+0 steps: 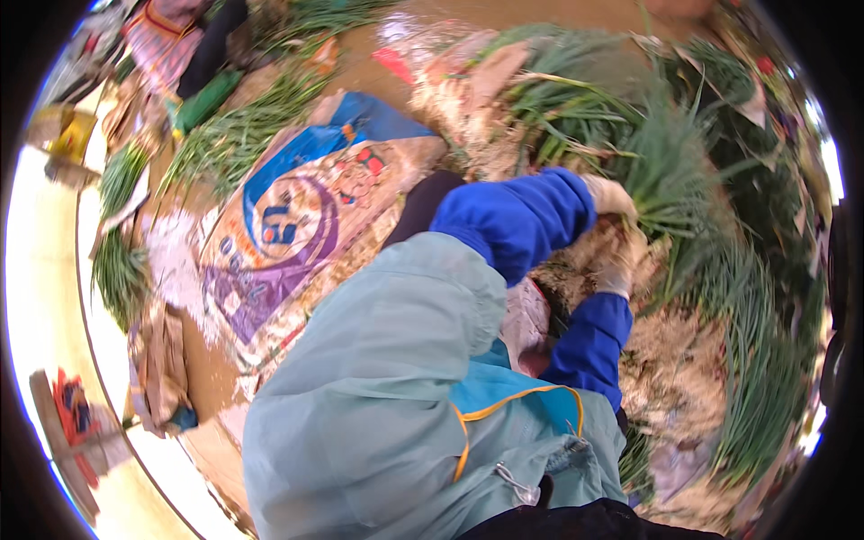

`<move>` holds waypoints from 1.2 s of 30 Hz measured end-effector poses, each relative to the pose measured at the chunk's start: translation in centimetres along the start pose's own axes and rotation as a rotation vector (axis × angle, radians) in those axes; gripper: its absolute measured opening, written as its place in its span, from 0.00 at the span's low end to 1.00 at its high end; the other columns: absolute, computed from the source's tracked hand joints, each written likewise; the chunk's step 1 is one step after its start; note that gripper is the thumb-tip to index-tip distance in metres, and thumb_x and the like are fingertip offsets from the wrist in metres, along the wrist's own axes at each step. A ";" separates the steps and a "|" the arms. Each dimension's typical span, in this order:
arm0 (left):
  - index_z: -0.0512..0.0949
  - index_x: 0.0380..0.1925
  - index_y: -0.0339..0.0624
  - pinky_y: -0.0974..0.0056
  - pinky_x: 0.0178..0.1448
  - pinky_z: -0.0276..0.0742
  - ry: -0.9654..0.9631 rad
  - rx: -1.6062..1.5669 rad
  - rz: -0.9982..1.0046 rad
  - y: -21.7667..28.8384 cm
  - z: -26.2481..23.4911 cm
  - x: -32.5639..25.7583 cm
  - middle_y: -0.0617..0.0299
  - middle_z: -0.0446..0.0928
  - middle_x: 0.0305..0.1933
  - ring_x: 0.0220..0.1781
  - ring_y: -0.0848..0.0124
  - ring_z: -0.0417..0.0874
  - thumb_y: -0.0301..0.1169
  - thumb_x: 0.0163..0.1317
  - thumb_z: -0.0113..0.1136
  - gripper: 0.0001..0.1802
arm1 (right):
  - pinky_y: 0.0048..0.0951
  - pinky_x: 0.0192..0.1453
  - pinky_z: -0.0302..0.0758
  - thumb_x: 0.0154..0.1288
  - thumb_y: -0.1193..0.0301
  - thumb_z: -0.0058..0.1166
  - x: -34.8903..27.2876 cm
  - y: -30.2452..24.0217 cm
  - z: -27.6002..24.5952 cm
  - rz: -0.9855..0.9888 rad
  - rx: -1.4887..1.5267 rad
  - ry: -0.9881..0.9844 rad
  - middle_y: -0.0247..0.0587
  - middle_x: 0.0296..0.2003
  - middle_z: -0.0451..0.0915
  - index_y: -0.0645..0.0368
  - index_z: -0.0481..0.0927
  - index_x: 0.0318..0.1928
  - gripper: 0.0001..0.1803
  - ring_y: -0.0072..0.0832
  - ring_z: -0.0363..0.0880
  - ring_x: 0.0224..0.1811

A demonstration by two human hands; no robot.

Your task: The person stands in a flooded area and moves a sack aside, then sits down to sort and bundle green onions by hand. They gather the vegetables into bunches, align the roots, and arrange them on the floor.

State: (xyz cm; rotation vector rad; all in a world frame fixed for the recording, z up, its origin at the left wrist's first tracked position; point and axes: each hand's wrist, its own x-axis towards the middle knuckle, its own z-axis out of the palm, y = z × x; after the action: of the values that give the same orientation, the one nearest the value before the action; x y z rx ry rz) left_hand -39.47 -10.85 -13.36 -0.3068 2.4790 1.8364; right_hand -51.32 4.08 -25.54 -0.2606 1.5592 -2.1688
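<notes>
Gripping a bunch of green onions (670, 184) near the root end, right of centre in the head view, above a heap of soil and pale trimmings (675, 346). Left hand (610, 196), in a pale glove, closed around the bunch where the stalks gather; right hand (619, 268), gloved likewise, just below it, fingers curled in at the muddy base, though cannot tell exactly what sits between them. Both forearms in blue sleeves (517, 220), meeting at the bunch. Leaves of the bunch fanning up and to the right, tips bending toward the rim of the picture.

Spreading around the hands, more green onions (765, 360) piled along the right side, and another loose heap (562, 99) above the left arm, mixed with dry husks. Filling the lower middle, a light blue-green jacket (378, 405) with an orange-trimmed pocket, covering the knees.

Lying to the left of the jacket, a printed woven sack (297, 225) in blue, purple and orange, flat on the brown ground (378, 54). Scattered farther left, small bundles of green onions (121, 180) beside the sack, and one longer spread (243, 130) above it. Showing at the far upper left, part of another person (193, 36) in dark and patterned clothing, well apart from the hands.
</notes>
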 end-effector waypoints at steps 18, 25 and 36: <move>0.80 0.41 0.36 0.60 0.45 0.77 0.459 -0.664 0.160 3.5 -3.4 -7.2 0.50 0.82 0.36 0.37 0.57 0.82 0.36 0.35 0.73 0.29 | 0.28 0.35 0.73 0.70 0.64 0.47 -7.2 -15.0 16.4 -0.416 -0.683 -0.307 0.38 0.36 0.79 0.59 0.75 0.48 0.14 0.25 0.76 0.32; 0.76 0.24 0.34 0.65 0.10 0.70 0.764 -0.988 0.353 -3.2 -13.1 -24.0 0.54 0.77 0.18 0.10 0.66 0.76 0.25 0.47 0.65 0.07 | 0.26 0.57 0.69 0.73 0.59 0.42 -10.9 -7.9 34.9 -0.202 -0.910 -0.837 0.43 0.54 0.76 0.58 0.67 0.63 0.24 0.26 0.74 0.52; 0.76 0.43 0.42 0.70 0.20 0.70 1.592 -0.747 -0.362 -34.6 -9.0 -54.6 0.60 0.78 0.31 0.24 0.73 0.78 0.28 0.55 0.63 0.15 | 0.31 0.68 0.62 0.72 0.53 0.40 -10.0 -12.6 22.8 -0.585 -1.456 -0.762 0.50 0.59 0.72 0.65 0.72 0.58 0.28 0.37 0.70 0.62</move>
State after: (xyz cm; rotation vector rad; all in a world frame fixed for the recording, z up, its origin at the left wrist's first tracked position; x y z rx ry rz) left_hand 21.08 -21.78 -35.06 -2.8572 1.4375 2.6331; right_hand -36.43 -7.38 -4.88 -1.8463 2.3032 -0.5140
